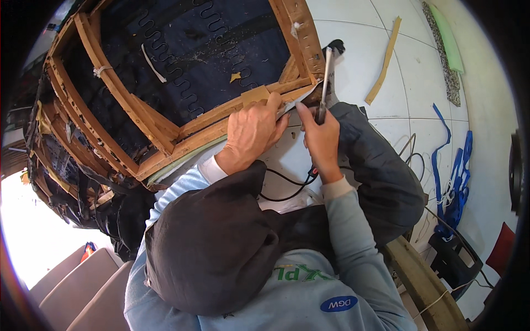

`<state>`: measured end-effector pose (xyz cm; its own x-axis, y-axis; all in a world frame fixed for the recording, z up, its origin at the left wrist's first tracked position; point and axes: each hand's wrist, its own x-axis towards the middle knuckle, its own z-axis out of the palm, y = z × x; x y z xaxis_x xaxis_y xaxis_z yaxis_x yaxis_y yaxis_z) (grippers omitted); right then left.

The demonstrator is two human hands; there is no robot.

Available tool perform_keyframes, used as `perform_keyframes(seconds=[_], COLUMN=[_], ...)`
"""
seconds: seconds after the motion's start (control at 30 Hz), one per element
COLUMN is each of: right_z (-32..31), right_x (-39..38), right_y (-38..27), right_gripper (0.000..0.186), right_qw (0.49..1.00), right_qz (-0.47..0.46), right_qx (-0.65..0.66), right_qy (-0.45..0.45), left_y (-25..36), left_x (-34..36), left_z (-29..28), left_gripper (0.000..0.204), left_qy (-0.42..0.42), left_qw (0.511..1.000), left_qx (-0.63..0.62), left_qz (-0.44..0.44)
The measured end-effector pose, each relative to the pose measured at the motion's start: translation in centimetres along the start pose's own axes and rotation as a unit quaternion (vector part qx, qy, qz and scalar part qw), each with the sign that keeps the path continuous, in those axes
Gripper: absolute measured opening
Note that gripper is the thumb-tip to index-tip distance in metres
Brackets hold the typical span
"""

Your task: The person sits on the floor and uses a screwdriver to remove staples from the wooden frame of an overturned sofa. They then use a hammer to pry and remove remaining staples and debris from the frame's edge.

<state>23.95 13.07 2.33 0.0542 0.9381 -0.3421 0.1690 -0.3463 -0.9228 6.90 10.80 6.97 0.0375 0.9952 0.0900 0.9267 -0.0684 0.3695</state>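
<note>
Left hand (255,131) pressing wooden frame (182,124), right hand (320,138) clamped on long metal tool (326,71), hands close together

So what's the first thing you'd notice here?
The big wooden frame with zigzag springs fills the upper left, lying on its side. At its lower edge the left hand presses down, while the right hand grips a long thin tool. Blue straps lie on the white floor at right.

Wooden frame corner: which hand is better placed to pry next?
Right, probably. The right hand grips the metal tool whose tip is at the wooden frame corner, while the left hand presses on the rail.
</note>
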Motion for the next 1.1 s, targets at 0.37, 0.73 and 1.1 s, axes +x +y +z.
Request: perform_keyframes(seconds=[0.37,0.73,1.1], right_z=[-0.9,-1.0,-0.8], right_x=[1.5,2.1,2.5], right_y=[1.5,-0.2,-2.6], right_gripper=[0.032,0.026,0.033], right_qw=[0.998,0.983,0.995], right_qz=[-0.023,-0.119,-0.023], right_qx=[0.018,-0.13,-0.08], right_qy=[-0.063,-0.056,-0.06], left_y=[-0.8,1.8,2.2], left_x=[-3.2,-1.2,-1.2], left_z=[3.3,8.8,10.5], left_gripper=[0.03,0.079,0.056], left_qy=[-0.091,-0.183,-0.142], left_qw=[0.948,0.577,0.611], left_qx=[-0.285,-0.716,-0.719], left_qz=[0.109,-0.347,-0.299])
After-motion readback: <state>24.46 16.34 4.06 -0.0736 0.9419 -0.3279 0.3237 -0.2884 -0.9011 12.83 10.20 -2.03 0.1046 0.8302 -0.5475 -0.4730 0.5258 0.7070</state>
